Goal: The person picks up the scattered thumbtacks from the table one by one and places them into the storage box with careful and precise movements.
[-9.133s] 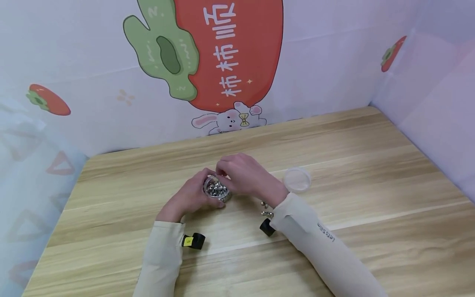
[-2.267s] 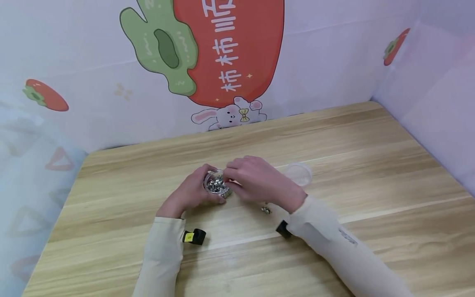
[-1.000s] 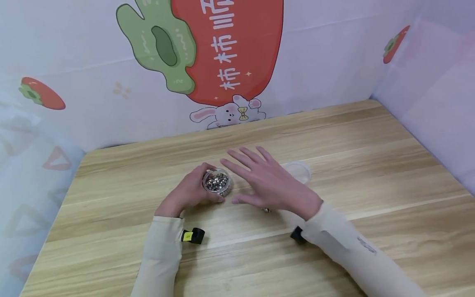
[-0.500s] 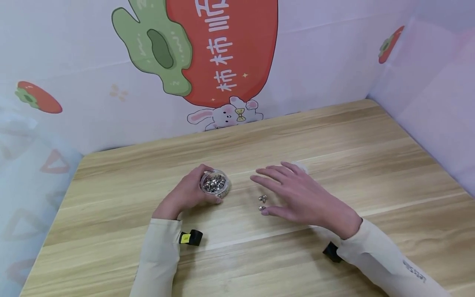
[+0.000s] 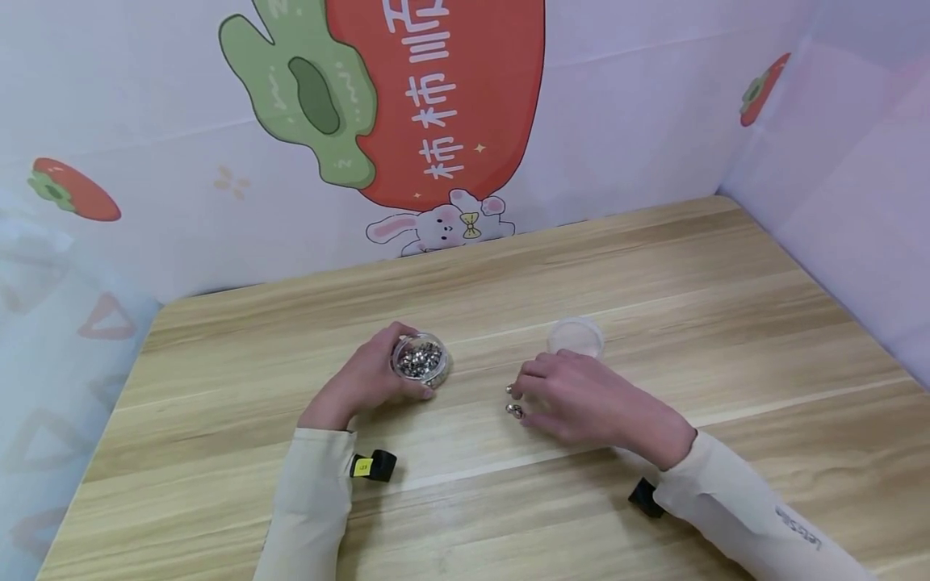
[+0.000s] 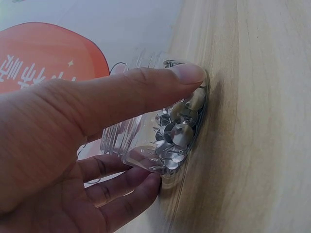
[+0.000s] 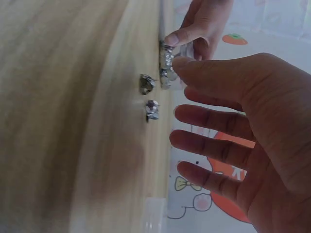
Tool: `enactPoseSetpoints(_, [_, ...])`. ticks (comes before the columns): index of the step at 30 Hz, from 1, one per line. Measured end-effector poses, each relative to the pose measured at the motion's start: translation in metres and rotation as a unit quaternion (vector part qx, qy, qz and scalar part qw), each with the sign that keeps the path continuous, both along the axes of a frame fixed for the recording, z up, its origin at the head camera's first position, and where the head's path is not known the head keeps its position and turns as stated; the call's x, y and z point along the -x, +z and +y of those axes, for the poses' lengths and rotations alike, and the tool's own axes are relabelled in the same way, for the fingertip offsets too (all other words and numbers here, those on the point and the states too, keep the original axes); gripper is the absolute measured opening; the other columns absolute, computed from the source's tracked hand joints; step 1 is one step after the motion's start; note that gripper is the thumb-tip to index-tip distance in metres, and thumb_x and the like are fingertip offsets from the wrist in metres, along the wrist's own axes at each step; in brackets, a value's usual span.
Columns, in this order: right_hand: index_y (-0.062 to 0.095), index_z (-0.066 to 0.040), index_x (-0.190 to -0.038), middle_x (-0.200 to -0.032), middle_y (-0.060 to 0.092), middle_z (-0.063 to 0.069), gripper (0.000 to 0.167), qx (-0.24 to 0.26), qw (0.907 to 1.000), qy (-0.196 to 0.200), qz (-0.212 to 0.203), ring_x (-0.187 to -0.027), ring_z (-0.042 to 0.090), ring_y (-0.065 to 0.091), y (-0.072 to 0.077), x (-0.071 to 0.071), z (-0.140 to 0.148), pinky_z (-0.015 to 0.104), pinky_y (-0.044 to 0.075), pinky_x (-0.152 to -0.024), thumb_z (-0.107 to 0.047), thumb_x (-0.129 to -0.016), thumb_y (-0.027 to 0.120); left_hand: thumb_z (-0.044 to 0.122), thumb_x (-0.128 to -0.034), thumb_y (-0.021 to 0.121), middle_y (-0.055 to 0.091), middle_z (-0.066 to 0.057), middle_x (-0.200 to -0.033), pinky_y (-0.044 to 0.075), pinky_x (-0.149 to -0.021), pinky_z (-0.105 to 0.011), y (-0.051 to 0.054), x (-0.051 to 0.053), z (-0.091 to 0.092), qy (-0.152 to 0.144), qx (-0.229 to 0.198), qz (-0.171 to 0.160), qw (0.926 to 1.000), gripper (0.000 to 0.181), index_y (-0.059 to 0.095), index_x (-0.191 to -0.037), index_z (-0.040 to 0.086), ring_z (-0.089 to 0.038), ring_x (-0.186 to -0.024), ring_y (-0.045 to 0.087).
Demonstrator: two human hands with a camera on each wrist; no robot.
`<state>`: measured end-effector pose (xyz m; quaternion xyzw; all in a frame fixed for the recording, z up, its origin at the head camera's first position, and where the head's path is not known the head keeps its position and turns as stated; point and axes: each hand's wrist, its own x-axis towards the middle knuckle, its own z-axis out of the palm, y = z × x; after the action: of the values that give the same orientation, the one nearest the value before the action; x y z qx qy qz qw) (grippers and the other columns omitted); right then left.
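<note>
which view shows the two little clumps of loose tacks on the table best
The right wrist view: both clumps of tacks appear larger and uncovered there. The head view shows them small beside the right hand, which partly hides one; the left wrist view shows neither.

The right grip (image 7: 272, 136) is a bare hand with its thumb and fingers held apart. Near its fingertips, but not touching them, two little shiny heaps (image 7: 152, 110) sit on the wooden bench (image 7: 48, 107). Past them, the left grip (image 7: 206, 24) holds a see-through jar (image 7: 186, 50) with shiny bits (image 7: 167, 65) in it. The right thumb hides some of it. The wall (image 7: 282, 41) has a bunny (image 7: 182, 169) and a small orange fruit (image 7: 235, 39) on it.
</note>
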<state>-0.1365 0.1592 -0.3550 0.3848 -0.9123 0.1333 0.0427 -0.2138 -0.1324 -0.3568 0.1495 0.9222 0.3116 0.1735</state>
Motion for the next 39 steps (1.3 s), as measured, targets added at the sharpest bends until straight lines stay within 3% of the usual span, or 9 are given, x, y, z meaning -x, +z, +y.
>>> enactPoseSetpoints(8, [0.070, -0.020, -0.090, -0.086, 0.066, -0.009, 0.006, -0.017, 0.9998, 0.013, 0.004, -0.081, 0.009, 0.060, -0.014, 0.001, -0.006, 0.029, 0.048, -0.073, -0.019, -0.085, 0.071, 0.026, -0.0637, 0.091, 0.054, -0.013, -0.133, 0.042, -0.103, -0.050, -0.003, 0.001, -0.002, -0.005, 0.000, 0.010, 0.9999, 0.082, 0.046, -0.131, 0.013, -0.030, -0.119, 0.054])
enactPoseSetpoints(19, [0.068, -0.018, -0.084, -0.082, 0.063, -0.008, 0.004, -0.011, 0.9998, 0.013, 0.005, -0.079, 0.008, 0.060, -0.019, 0.001, -0.007, 0.027, 0.050, -0.072, -0.017, -0.088, 0.070, 0.027, -0.0630, 0.091, 0.054, -0.011, -0.134, 0.042, -0.104, -0.049, -0.002, 0.001, -0.001, -0.005, 0.002, 0.010, 0.9999, 0.083, 0.045, -0.131, 0.014, -0.030, -0.120, 0.054])
enactPoseSetpoints(23, [0.071, -0.016, -0.088, -0.085, 0.064, -0.007, 0.000, 0.001, 0.9996, 0.014, 0.023, -0.080, 0.008, 0.060, -0.011, 0.002, -0.005, 0.026, 0.052, -0.073, -0.016, -0.088, 0.070, 0.027, -0.0634, 0.091, 0.054, -0.012, -0.134, 0.042, -0.104, -0.050, -0.002, 0.000, -0.001, -0.007, 0.002, 0.010, 0.9999, 0.084, 0.045, -0.132, 0.013, -0.030, -0.120, 0.054])
enactPoseSetpoints(31, [0.071, -0.015, -0.090, -0.086, 0.064, -0.007, 0.010, 0.088, 0.9884, 0.011, 0.124, -0.078, 0.009, 0.058, 0.018, 0.005, 0.010, 0.025, 0.050, -0.074, -0.009, -0.083, 0.074, 0.027, -0.0633, 0.091, 0.054, -0.011, -0.134, 0.042, -0.104, -0.050, -0.001, 0.002, 0.000, -0.006, 0.001, 0.011, 0.9999, 0.084, 0.045, -0.132, 0.013, -0.030, -0.120, 0.054])
enactPoseSetpoints(34, [0.070, -0.015, -0.091, -0.086, 0.064, -0.007, 0.010, 0.094, 0.9866, 0.012, 0.133, -0.078, 0.009, 0.058, 0.022, 0.007, 0.011, 0.024, 0.049, -0.074, -0.009, -0.084, 0.073, 0.027, -0.0631, 0.092, 0.054, -0.012, -0.134, 0.042, -0.104, -0.050, -0.002, 0.002, 0.000, -0.006, 0.001, 0.010, 0.9999, 0.084, 0.045, -0.132, 0.013, -0.031, -0.120, 0.054])
enactPoseSetpoints(39, [0.071, -0.014, -0.093, -0.089, 0.068, -0.006, 0.008, 0.087, 0.9899, 0.013, 0.110, -0.083, 0.009, 0.061, 0.023, 0.017, -0.003, 0.024, 0.052, -0.078, -0.011, -0.086, 0.073, 0.028, -0.0632, 0.092, 0.054, -0.013, -0.135, 0.042, -0.104, -0.050, -0.002, 0.001, -0.001, -0.003, 0.005, 0.008, 1.0000, 0.085, 0.045, -0.132, 0.013, -0.031, -0.120, 0.053])
